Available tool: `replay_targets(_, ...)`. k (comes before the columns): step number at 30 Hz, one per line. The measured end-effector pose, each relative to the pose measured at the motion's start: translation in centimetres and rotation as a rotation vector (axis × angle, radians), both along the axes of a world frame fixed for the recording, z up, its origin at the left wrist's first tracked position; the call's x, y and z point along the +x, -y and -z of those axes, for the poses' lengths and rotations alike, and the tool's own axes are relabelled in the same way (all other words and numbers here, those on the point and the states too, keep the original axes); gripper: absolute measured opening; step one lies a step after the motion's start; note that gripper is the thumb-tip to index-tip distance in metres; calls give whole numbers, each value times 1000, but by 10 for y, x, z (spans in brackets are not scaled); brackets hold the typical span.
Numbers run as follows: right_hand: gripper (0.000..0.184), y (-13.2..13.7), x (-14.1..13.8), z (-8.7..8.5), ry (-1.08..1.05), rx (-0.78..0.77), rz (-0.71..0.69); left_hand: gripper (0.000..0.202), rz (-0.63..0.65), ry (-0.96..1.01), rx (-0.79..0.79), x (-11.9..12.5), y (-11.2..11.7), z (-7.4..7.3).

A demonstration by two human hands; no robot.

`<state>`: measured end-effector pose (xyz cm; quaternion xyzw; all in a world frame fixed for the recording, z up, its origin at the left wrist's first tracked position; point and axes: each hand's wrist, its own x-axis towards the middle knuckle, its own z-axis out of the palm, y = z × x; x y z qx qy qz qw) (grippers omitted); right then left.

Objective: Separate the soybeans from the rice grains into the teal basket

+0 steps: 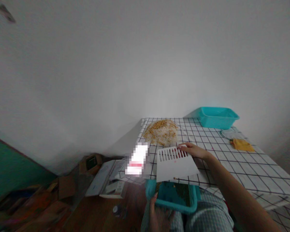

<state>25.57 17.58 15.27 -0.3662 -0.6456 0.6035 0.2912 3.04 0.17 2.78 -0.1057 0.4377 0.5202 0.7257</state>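
My right hand [188, 149] grips the slotted top edge of a flat white plastic board [176, 168]. The board slopes down over the table's front edge, its lower end above a small teal basin [176, 207]. My left hand [157, 211] holds the near left side of this basin, thumb on the rim, other fingers partly hidden. The basin rests at my lap, with greenish-brown grains or beans inside. A few small bits lie near the board's lower edge. Beyond the board, a pile of yellow beans mixed with pale grains [161, 132] is spread on the tablecloth.
A larger teal basin [217, 120] stands at the table's back right, with a clear plastic item and a yellow cloth or bag [243, 145] before it. A bright, blurred-out rectangle [137, 159] is at the left edge. Boxes [90, 163] sit on the floor at left.
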Motion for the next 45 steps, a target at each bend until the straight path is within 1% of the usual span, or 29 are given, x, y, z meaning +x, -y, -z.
replay_targets(2,50,-1,2,1,35,-27,-56,47,1,16,12,-1,0,1)
replay_targets(4,50,-1,3,3,41,-47,-66,48,9,26,-4,-2,-1,2)
replay_targets(6,49,-3,3,4,1,-52,-10,53,7,20,-23,-2,-1,3)
replay_targets(9,46,-7,4,6,-97,-5,150,58,1,12,-23,-2,-1,1)
replay_targets(11,44,-11,5,7,-149,9,249,58,13,18,-12,-2,-1,-1)
replay_targets(13,41,-14,5,9,-180,-19,320,55,30,30,0,-3,0,-2)
replay_targets(15,39,-15,5,10,-194,-57,351,54,33,46,10,-3,0,0)
replay_targets(18,38,-16,6,10,-180,-84,333,53,19,42,-6,-3,-1,3)
replay_targets(21,37,-17,6,10,-161,-36,351,50,21,11,-29,-2,-1,4)
replay_targets(25,41,-24,9,13,-175,111,541,49,13,27,-3,-3,0,0)
replay_targets(27,42,-29,13,15,-191,159,645,50,17,32,2,-4,1,-2)
replay_targets(29,39,-33,17,17,-221,171,743,49,20,27,5,-4,2,-3)
replay_targets(31,37,-36,21,17,-268,144,819,47,25,17,6,-4,3,-5)
replay_targets(33,37,-35,22,16,-326,108,809,48,29,18,11,-3,3,-6)
replay_targets(36,37,-29,20,12,-349,78,666,49,15,-1,-5,-2,2,-8)
replay_targets(39,36,-22,14,10,-235,60,487,48,24,-5,-8,-1,1,-10)
replay_targets(41,37,-22,11,11,-163,57,404,49,45,-6,-23,-2,0,-9)
replay_targets(45,41,-35,10,13,-131,37,373,53,27,-17,-84,-3,-4,-3)
